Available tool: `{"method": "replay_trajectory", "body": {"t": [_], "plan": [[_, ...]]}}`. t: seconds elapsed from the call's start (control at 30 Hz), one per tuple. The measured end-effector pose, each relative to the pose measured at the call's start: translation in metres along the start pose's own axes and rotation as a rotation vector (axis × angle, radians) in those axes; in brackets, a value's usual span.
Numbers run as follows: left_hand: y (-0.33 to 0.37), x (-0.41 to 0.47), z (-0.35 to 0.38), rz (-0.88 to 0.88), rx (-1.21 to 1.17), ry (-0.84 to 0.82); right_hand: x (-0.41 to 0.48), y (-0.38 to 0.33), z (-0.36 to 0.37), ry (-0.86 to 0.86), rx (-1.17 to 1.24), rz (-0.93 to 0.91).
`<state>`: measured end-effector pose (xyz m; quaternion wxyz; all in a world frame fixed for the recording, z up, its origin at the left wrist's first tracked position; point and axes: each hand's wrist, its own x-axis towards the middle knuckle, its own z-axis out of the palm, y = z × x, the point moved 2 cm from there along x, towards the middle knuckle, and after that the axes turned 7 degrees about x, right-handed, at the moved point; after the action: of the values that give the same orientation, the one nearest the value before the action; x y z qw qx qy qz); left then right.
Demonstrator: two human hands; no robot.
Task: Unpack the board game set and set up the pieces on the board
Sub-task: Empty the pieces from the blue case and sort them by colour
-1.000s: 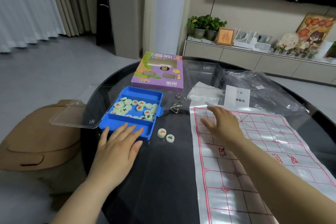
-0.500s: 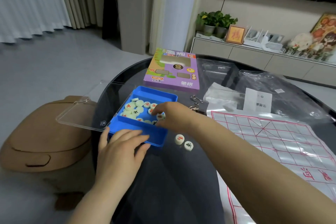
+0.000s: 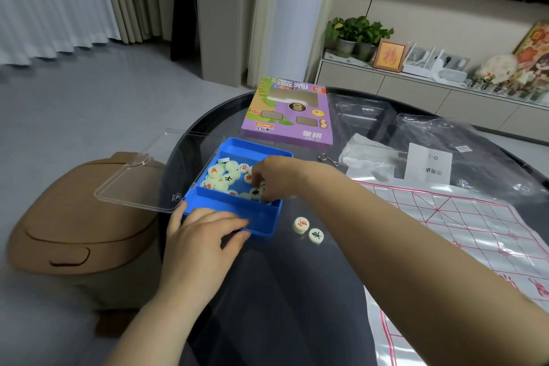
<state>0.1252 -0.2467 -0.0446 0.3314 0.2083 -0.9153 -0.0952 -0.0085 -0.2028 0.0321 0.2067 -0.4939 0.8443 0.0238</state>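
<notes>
A blue plastic case (image 3: 267, 220) with a clear hinged lid (image 3: 139, 181) sits on the dark round table; several cream round game pieces (image 3: 227, 177) lie in its far compartment. My left hand (image 3: 202, 241) rests flat on the case's near edge, fingers spread. My right hand (image 3: 276, 177) reaches into the case, fingertips pinching among the pieces at the right side; a black-marked piece (image 3: 255, 192) shows at the fingertips. Two pieces (image 3: 308, 230) lie on the table right of the case. The plastic board sheet with red lines (image 3: 463, 235) lies to the right.
A purple game box (image 3: 288, 116) lies behind the case. Crumpled clear plastic bags (image 3: 445, 140) and a white paper slip (image 3: 429, 165) lie at the back right, with small metal rings (image 3: 326, 159) near them. A tan round stool (image 3: 80, 226) stands left of the table.
My right hand left the board sheet, moved left into the blue case and now picks among the pieces. My left hand stays on the case's near edge.
</notes>
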Motion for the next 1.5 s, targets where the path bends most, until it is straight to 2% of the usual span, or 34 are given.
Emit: {"method": "replay_trajectory", "body": {"t": [0.3,0.47,0.63,0.87,0.93,1.07,1.17,1.3,1.5], "plan": [[0.0,0.0,0.001,0.014,-0.032,-0.014,0.006,-0.002,-0.001,-0.04,-0.006,-0.006],[-0.001,0.0,0.001,0.004,-0.073,-0.029,0.013,0.007,-0.001,-0.038,0.253,0.046],[-0.003,-0.001,0.001,-0.025,-0.105,-0.058,0.008,0.021,-0.002,0.067,0.549,0.051],[-0.002,0.0,0.0,-0.04,-0.115,-0.079,-0.012,0.03,-0.004,0.317,0.794,0.011],[-0.002,-0.001,-0.001,-0.05,-0.127,-0.095,-0.026,0.038,-0.006,0.326,0.772,0.008],[0.0,0.0,-0.002,-0.058,-0.138,-0.108,-0.045,0.057,0.012,0.148,0.57,0.092],[0.001,0.0,-0.004,-0.068,-0.144,-0.119,-0.049,0.066,0.029,0.089,0.533,0.13],[0.001,-0.001,-0.003,-0.05,-0.118,-0.112,-0.052,0.067,0.027,0.112,0.542,0.126],[0.0,-0.001,-0.001,-0.005,-0.081,-0.043,-0.049,0.053,0.004,0.28,0.471,0.032]]}}
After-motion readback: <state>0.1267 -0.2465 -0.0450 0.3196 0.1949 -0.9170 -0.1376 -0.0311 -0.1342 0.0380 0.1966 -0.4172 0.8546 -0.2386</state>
